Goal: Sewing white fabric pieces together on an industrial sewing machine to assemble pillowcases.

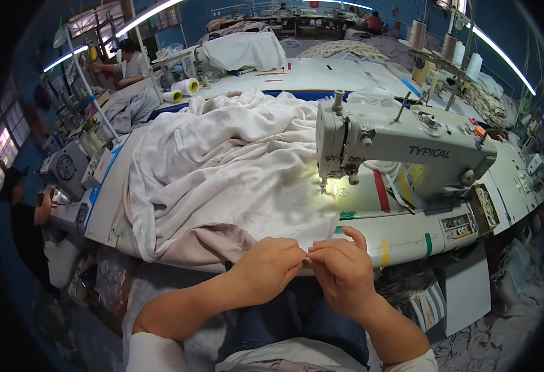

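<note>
A large piece of white cloth (222, 167) lies heaped and wrinkled across the sewing table, with a pinkish-beige part (207, 243) folded up near the front edge. Its right end runs under the needle area of a sewing machine (402, 146), where a small lamp glows. At the table's front edge my left hand (269, 266) is closed, its fingers curled on the cloth's near edge. Beside it my right hand (344, 266) pinches the same edge, one finger raised. The fingertips of both hands nearly meet, and the bit of cloth between them is mostly hidden.
Thread cones (417, 35) stand on a rack behind the machine. A small parts tray (458, 224) sits at the table's right. Yellow-ended thread spools (188, 87) lie on the far table. Co-workers sit at left, one in black (30, 214) and one in grey (135, 65).
</note>
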The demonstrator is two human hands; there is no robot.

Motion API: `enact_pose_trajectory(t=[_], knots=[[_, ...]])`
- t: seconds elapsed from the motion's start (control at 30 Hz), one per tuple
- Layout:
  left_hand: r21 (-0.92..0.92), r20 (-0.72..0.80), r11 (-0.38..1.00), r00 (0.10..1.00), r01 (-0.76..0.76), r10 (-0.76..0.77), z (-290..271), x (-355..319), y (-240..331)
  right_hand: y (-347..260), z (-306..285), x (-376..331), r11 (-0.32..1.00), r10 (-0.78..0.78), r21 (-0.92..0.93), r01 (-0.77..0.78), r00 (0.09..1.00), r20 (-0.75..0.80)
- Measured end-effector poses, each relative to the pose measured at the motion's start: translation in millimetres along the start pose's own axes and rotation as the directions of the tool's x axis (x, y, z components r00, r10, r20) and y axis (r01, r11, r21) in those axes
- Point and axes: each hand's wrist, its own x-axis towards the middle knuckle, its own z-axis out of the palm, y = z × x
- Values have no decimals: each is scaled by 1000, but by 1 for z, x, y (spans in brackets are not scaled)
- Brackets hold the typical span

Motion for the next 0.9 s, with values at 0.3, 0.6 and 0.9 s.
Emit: enact_pose_trajectory(t=[0.3,0.6,0.9], knots=[[206,-17,967,988,-148,155,0,-38,53,-41,-25,-49,998,-68,-14,67,997,-35],[461,325,886,939,-51,-115,26,-106,23,-24,-33,-130,993,-27,119,-1,973,229],[209,392,871,778,445,-491,25,-101,-8,3,-11,-159,965,133,161,-208,915,380]])
